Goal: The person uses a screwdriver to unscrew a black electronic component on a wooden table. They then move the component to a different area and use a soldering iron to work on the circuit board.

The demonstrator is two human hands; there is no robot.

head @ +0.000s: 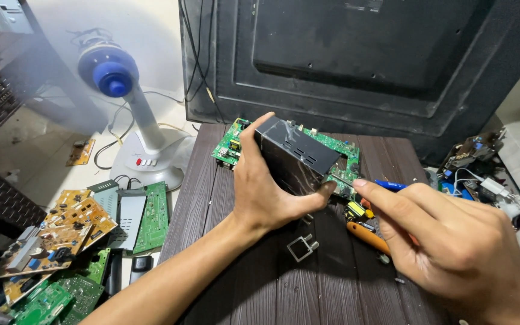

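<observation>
**Hands on metal box over circuit board**

Right hand (452,241) nearest, low right: fingers curled around a blue-tipped tool (390,185), forefinger stretched along it toward the box. Left hand (266,186) wraps the near end of a dark metal box (296,156), thumb under its right corner, fingers spread over the far side. Box closed and vented; contents cannot be told. It sits tilted on a green circuit board (338,150) at the far middle of a dark wooden table (212,180). Small metal bracket (302,247) and orange-handled tool (368,236) lie near. Loose circuit boards (73,229) heaped left on the floor; white fan (133,120) far left.
</observation>
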